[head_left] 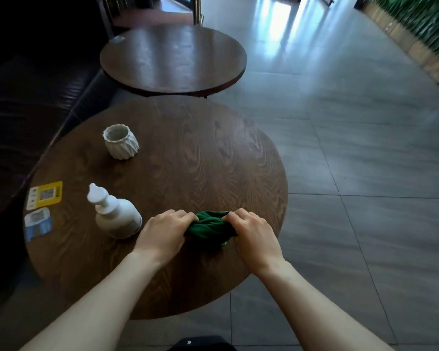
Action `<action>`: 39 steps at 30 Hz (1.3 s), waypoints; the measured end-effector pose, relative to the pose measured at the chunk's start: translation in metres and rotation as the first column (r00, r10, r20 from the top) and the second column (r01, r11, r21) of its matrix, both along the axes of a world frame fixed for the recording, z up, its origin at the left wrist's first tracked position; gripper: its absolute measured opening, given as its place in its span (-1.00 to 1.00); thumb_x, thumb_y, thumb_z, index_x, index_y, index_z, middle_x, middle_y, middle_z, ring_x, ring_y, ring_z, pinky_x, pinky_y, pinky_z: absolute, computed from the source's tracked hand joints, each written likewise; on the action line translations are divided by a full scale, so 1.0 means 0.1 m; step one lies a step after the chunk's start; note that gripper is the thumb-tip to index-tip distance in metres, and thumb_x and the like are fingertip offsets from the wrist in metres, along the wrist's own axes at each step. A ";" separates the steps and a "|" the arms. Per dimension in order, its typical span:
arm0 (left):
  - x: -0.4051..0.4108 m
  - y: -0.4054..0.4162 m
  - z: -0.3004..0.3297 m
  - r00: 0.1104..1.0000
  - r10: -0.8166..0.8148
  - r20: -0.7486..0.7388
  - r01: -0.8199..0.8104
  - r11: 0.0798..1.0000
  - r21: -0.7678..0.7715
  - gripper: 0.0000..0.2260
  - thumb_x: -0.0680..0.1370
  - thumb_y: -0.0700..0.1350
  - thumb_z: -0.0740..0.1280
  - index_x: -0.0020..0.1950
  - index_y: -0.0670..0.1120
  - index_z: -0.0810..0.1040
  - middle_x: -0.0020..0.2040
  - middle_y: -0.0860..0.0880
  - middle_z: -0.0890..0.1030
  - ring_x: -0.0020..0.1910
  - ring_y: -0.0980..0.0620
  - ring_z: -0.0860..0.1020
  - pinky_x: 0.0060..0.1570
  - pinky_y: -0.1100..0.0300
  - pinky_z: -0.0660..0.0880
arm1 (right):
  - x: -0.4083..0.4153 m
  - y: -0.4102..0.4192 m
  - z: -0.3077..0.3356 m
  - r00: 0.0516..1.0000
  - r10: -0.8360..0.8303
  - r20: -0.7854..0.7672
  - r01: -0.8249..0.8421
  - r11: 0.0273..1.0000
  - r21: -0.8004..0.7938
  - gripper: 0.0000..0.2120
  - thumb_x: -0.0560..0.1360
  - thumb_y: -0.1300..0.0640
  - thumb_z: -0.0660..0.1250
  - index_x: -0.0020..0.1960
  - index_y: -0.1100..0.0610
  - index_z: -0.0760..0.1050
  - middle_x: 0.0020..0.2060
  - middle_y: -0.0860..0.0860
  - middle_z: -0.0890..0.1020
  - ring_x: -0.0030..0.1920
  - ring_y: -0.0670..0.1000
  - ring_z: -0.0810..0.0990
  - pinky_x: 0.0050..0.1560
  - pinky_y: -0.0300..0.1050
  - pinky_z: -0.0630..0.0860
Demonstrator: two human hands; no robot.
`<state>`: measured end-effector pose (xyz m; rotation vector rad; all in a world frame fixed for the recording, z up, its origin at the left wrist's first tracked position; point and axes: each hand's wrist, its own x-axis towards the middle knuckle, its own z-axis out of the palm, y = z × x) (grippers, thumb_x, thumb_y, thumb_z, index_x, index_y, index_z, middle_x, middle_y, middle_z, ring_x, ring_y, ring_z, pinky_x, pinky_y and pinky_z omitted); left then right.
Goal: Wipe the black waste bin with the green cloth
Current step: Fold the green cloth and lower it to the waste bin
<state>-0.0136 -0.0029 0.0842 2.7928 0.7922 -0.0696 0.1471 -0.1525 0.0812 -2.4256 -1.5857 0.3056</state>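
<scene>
Both hands grip the green cloth (209, 228) on the near part of the round table (200, 153): the left hand (162, 233) is closed on its left end, the right hand (251, 234) on its right end, and the cloth is bunched into a wrinkled wad between them. It looks soft, light and limp, so it should fold or ball up easily and needs no firm squeeze; gathering it into one palm would probably leave the other hand free. No black waste bin is clearly in view; a dark shape at the bottom edge is too cut off to identify. Just left of the left hand stands a white pump bottle (117, 216), near enough to be knocked by a sideways sweep, and a white ridged cup (121, 141) sits farther back. Stickers (45, 195) lie flat by the table's left rim. To the right, the table edge is near and the tiled floor (365, 173) is open, giving the most room to move.
</scene>
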 end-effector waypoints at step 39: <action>-1.53 -1.40 3.87 0.914 -0.056 0.401 -0.030 0.979 0.203 -0.65 0.50 -0.09 0.33 0.25 0.20 0.52 0.08 0.17 0.62 0.15 0.04 0.56 0.07 0.05 0.53 | -1.77 -1.51 3.84 0.948 -0.194 0.250 0.082 0.914 0.398 -0.61 0.56 0.32 0.28 0.29 -0.03 0.54 0.15 -0.07 0.61 0.14 0.04 0.58 0.04 -0.03 0.58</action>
